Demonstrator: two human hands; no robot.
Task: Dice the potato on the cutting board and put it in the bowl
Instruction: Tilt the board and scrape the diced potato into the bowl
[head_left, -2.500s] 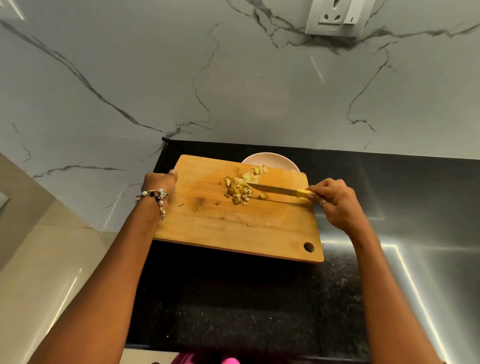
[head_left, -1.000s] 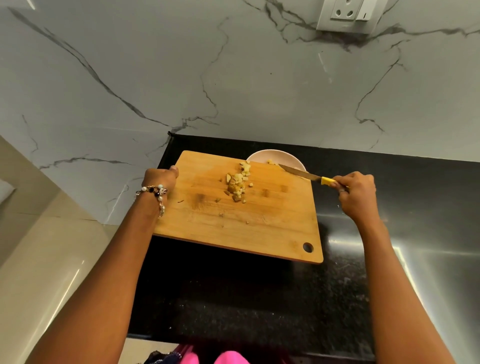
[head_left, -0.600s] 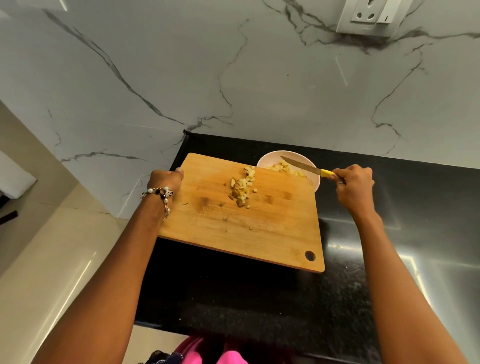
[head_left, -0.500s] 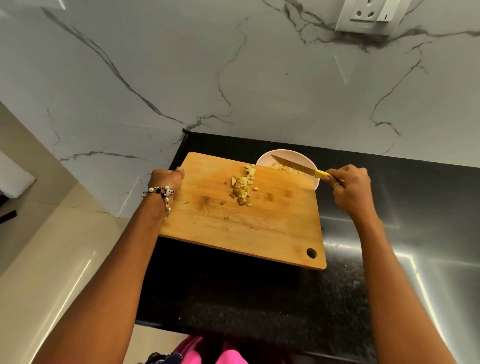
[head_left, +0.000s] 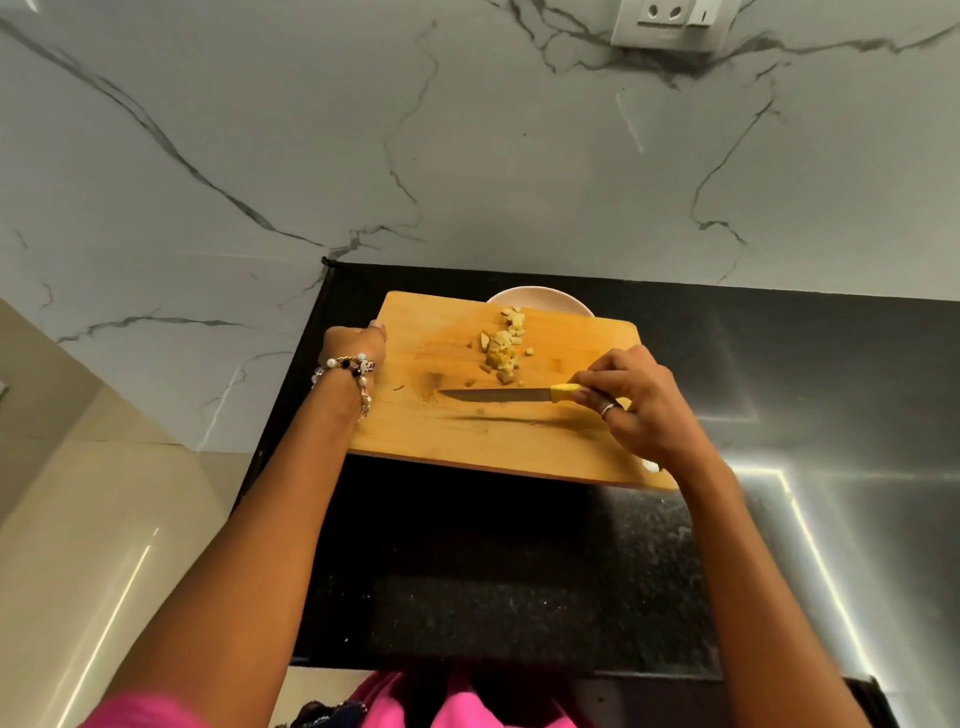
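A wooden cutting board (head_left: 447, 431) is held above the black counter, its far edge over a pale bowl (head_left: 540, 299) that it mostly hides. My left hand (head_left: 354, 345) grips the board's left edge, thumb on top. A small heap of diced potato (head_left: 504, 345) lies on the board, trailing toward the far edge by the bowl. My right hand (head_left: 636, 402) grips the yellow handle of a knife (head_left: 498, 396). The blade lies flat-on across the board, just on my side of the potato heap, tip pointing left.
The black stone counter (head_left: 519, 571) runs to the right, with bright light reflections at the right. A marble wall (head_left: 467, 156) rises behind the bowl, with a socket plate (head_left: 667, 21) at the top right. The counter's left end drops off beside my left arm.
My right hand brought the knife back from over the bowl to the board, on my side of the potato heap. The board now covers more of the bowl. The heap is smaller than 2.5 s ago.
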